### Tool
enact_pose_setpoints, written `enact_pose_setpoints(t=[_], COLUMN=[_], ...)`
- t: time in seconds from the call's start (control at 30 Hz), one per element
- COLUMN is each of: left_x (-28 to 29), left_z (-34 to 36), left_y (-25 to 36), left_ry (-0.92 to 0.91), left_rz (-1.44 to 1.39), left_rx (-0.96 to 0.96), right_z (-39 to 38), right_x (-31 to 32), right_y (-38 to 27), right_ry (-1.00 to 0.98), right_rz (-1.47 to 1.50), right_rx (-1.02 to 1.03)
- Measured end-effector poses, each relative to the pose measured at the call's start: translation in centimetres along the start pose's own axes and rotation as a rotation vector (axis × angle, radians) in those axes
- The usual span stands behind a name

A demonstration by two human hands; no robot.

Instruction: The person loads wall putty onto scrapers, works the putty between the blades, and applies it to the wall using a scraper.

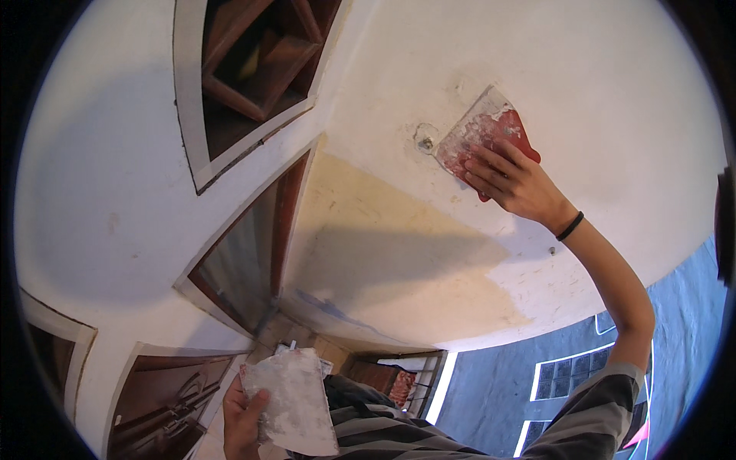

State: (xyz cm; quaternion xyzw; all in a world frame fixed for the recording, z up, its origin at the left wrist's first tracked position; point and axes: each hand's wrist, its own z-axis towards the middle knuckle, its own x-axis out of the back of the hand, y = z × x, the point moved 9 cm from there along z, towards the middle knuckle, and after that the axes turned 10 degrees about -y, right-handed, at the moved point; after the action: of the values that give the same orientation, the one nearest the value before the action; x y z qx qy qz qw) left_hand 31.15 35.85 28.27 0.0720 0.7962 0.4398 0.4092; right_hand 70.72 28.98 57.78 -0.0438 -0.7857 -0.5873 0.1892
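Head view: a scraper point(512, 132) is braced on the wall point(383, 92) by the right hand point(525, 188), fingers slightly spread, seemingly for even pressure, while a plate point(295, 402) is thumb-clamped by the left hand point(241, 420).

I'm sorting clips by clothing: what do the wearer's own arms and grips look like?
The right arm has a short sleeve with dark and light grey stripes, and a thin black wristband. The right grip and left grip are both bare, without gloves. Where the left sleeve ends is not visible.

Red scraper point(494, 125), white-smeared; whitish plate point(295, 399); grey-black striped shirt point(383, 438).
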Motion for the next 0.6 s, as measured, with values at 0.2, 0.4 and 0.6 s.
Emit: enact_pose_setpoints(t=[0.2, 0.4, 0.6], left_x=[1.0, 1.3, 1.2], left_z=[-0.4, -0.5, -0.5], left_y=[0.0, 0.3, 0.4], left_ry=[-0.033, -0.049, -0.061], left_rz=[-0.004, -0.033, -0.037], left_rx=[0.014, -0.007, -0.004], right_z=[0.4, 0.4, 1.5], right_x=[0.8, 1.7, 2.3], right_y=[-0.1, 0.5, 2.1], right_ry=[0.046, 0.029, 0.027], right_rz=[0.078, 0.077, 0.04], right_rx=[-0.014, 0.0, -0.017])
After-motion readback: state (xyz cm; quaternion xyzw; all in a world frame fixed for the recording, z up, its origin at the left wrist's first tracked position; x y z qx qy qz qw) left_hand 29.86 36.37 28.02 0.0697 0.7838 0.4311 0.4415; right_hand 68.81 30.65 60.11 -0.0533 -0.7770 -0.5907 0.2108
